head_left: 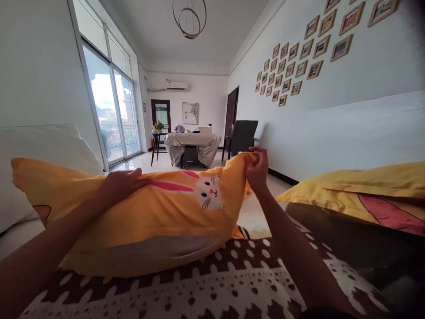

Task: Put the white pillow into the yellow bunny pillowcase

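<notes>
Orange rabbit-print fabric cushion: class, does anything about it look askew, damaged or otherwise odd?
The orange rabbit-print cushion gapes along its near long edge, baring a pale inner layer; it looks unfastened, though a tear cannot be ruled out. The right hand pinches one corner askew.

Picture frames (301, 68) on a pale wall (348, 133), dark chair (245, 136) near a draped table (193, 139)

Two hands (122, 182), two yellow-orange pillows (139, 217), one air conditioner (177, 86), one chandelier (190, 37), perhaps thirty wall frames (278, 81).
</notes>
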The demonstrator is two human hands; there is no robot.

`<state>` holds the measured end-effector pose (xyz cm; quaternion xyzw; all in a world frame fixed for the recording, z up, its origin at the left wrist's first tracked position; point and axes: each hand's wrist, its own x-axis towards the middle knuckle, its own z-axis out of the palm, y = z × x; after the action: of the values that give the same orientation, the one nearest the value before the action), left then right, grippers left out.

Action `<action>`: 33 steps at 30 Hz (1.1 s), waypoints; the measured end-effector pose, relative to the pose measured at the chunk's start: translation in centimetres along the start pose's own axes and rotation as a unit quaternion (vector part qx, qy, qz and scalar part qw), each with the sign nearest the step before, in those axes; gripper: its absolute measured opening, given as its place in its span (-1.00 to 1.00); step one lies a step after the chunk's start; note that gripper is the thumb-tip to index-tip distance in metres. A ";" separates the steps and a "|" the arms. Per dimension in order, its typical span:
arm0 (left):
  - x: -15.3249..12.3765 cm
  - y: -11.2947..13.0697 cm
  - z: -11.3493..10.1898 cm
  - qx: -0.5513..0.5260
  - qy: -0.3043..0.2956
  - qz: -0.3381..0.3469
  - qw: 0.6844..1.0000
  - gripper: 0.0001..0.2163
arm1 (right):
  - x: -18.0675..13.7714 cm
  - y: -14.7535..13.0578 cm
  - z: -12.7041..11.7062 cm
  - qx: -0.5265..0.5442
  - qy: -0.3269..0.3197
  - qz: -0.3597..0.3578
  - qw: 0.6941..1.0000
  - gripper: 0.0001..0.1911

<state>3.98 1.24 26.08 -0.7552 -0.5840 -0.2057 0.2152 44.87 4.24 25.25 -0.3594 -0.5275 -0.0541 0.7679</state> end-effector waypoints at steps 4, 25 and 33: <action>2.6 5.8 -1.2 0.084 0.099 0.039 0.991 -0.70 | 0.6 1.1 0.4 -0.023 0.015 -0.023 0.999 -0.70; 8.8 20.5 1.5 -0.230 0.043 0.143 0.962 -0.61 | -3.7 1.9 -3.5 0.141 -0.075 0.216 0.963 -0.41; 5.8 19.5 3.8 -0.155 -0.011 0.138 0.978 -0.52 | -6.2 4.3 -2.1 -0.031 -0.008 0.134 0.991 -0.52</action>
<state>24.46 3.60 24.61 -0.8548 -0.4376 -0.2539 0.1156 45.72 4.24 17.46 -0.4507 -0.4786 0.0355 0.7527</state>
